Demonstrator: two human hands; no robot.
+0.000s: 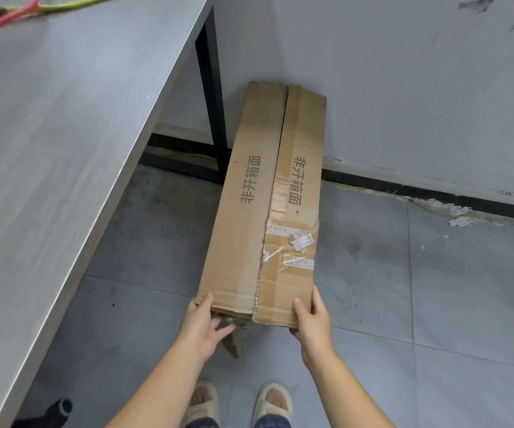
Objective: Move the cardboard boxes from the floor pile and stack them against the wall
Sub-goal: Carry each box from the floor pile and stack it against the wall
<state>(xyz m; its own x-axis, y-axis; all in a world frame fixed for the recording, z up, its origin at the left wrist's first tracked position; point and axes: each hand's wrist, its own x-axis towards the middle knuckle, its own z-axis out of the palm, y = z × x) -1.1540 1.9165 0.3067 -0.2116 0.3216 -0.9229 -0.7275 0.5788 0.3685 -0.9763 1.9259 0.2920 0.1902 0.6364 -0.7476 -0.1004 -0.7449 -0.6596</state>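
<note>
A long, narrow brown cardboard box [259,193] with grey printed characters and torn tape labels stretches from my hands to the grey wall [404,88], its far end touching the wall beside a black table leg. My left hand [201,327] grips the near left corner, thumb on top and fingers underneath. On the near right corner my right hand [311,322] holds the box the same way, thumb on the top face. The near end is off the floor and its flaps hang loose below.
A grey table [48,149] fills the left side, with its black frame leg [211,88] next to the box. Grey floor tiles [435,288] lie to the right, with a black skirting strip and flaked paint along the wall. My slippered feet are below.
</note>
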